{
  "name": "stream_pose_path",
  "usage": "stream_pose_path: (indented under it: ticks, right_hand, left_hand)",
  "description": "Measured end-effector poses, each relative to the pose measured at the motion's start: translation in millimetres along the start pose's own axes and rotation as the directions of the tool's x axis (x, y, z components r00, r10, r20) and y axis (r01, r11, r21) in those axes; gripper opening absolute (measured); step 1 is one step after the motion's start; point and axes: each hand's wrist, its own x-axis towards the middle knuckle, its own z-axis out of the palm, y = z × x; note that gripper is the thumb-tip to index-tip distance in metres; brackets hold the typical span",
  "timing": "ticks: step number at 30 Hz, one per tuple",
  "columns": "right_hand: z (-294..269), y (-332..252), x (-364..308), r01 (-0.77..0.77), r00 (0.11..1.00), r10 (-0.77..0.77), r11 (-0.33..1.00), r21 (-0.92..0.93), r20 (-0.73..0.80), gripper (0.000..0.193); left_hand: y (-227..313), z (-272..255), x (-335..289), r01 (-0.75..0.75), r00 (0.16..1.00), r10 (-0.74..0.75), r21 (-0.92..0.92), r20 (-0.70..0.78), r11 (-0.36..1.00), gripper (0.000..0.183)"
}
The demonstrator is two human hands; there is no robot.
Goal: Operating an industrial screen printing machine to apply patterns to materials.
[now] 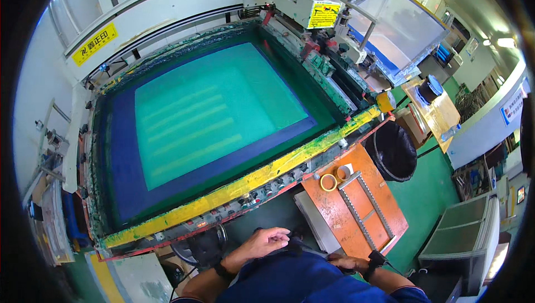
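Note:
My left hand (262, 244) is held before my body, below the front bar of a screen-printing machine. Its fingers are loosely bent, with nothing visible in them. My right hand (346, 262) rests low against my dark blue clothing, beside the near edge of an orange board (329, 214); its fingers are mostly hidden. Beyond my hands lies the large printing screen (212, 108), a green mesh with paler stripes and a blue border. A yellow, paint-stained bar (245, 181) runs along its near side.
On the orange board lie a tape roll (328, 182), another roll (345, 171) and a ladder-like metal frame (356, 212). A black-lined bin (392, 151) stands behind it. Farther right are a wooden stand (434, 115) with a dark tub (430, 88) and a grey-framed case (462, 236).

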Motion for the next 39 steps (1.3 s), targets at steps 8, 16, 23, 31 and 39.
stream_pose_path:
  ticks: [8,16,23,31,39]
  right_hand:
    - [20.9,-19.3,-24.2,0.014,0.98,0.008,0.994,0.112,-0.201,0.081]
    - [-91.6,-123.1,-94.6,0.307,0.768,-0.354,0.935,-0.177,-0.534,0.036]
    - [-239.7,-288.1,-154.7,0.409,0.231,-0.701,0.699,-0.586,-0.675,0.024]
    - [-285.6,-409.9,-97.2,0.056,0.09,-0.826,0.562,-0.825,-0.557,0.051]
    - [-298.6,-449.0,-64.3,-0.069,0.296,-0.757,0.591,-0.804,-0.583,0.057]
  left_hand:
    - [-3.9,3.7,6.9,0.029,0.999,-0.029,-0.015,0.026,0.999,0.042]
    - [122.2,-40.5,17.6,-0.116,0.993,0.118,0.183,0.0,0.976,0.037]
    - [262.4,-114.2,91.8,-0.078,0.907,0.271,0.504,-0.321,0.86,0.03]
    - [283.8,-185.8,259.2,-0.147,0.879,0.367,0.56,-0.304,0.815,0.034]
    - [280.4,-241.9,405.7,-0.153,0.703,0.598,0.74,-0.384,0.655,0.055]
